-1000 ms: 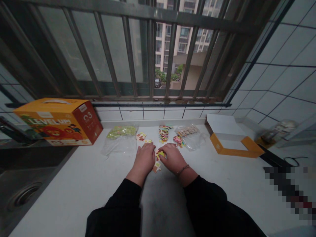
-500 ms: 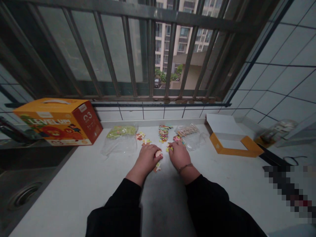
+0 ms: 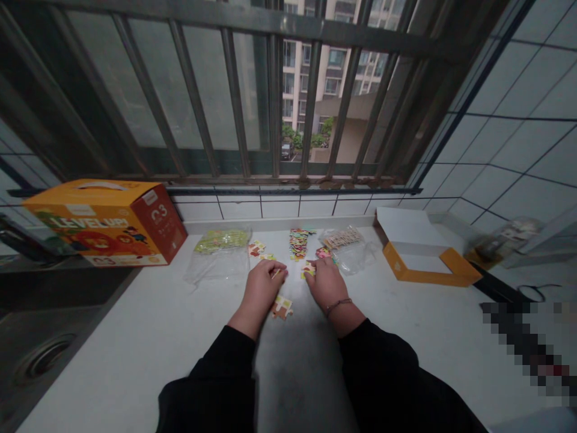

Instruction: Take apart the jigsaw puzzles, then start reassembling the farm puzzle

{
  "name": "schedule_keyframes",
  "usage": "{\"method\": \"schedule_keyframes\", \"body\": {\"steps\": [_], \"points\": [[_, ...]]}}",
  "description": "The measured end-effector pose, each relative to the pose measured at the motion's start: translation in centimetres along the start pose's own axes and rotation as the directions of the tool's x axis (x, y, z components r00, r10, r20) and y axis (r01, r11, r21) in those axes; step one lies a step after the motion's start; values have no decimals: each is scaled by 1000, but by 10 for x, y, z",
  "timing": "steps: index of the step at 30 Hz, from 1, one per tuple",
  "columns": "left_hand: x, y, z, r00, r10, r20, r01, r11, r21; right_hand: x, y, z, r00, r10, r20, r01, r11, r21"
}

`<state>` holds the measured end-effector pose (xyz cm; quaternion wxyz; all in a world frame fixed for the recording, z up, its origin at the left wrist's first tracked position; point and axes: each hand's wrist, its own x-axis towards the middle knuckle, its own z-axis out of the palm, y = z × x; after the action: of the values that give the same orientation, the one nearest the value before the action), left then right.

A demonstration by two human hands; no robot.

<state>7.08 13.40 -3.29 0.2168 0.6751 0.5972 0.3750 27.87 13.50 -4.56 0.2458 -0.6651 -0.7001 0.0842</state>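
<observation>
Your left hand [image 3: 261,293] is curling inward, its thumb and fingertips seeming to pinch a small jigsaw puzzle piece [image 3: 276,273], seen edge-on. Your right hand [image 3: 327,285] is half closed, its fingertips touching a yellow and red puzzle piece [image 3: 308,270], though you cannot tell whether they are gripping it. Just below and between your hands, a small joined group of puzzle pieces [image 3: 282,308] is lying on the white table [image 3: 387,349]. Ahead, a heap of colourful pieces [image 3: 298,243] is sitting between a clear bag of green pieces [image 3: 220,252] and a clear bag of pieces [image 3: 347,246]. An orange box [image 3: 106,222] is standing to the left, and its orange-edged tray [image 3: 426,255] is resting to the right. A careless wrist or sleeve movement could be knocking the joined pieces apart or scattering the loose ones.
</observation>
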Motion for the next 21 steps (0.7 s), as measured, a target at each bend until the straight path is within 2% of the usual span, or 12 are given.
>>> {"method": "schedule_keyframes", "body": {"steps": [5,10,17,19,21], "points": [[1,-2,-2,986,-154,-64,149,986,-72,0,-1,-1,1000,18,-11,-18,1000,20],[-1,0,-3,985,-162,-67,158,986,-55,0,-2,-4,1000,6,3,-6,999,49],[-5,7,-2,998,-42,43,40,999,35,0,-2,-4,999,34,13,-35,994,105],[-6,7,-1,995,54,83,-58,997,48,0,-2,-3,999,36,10,-37,992,123],[-7,6,1,971,183,152,-195,978,69,-1,-2,-2,1000,25,-8,-23,988,152]]}}
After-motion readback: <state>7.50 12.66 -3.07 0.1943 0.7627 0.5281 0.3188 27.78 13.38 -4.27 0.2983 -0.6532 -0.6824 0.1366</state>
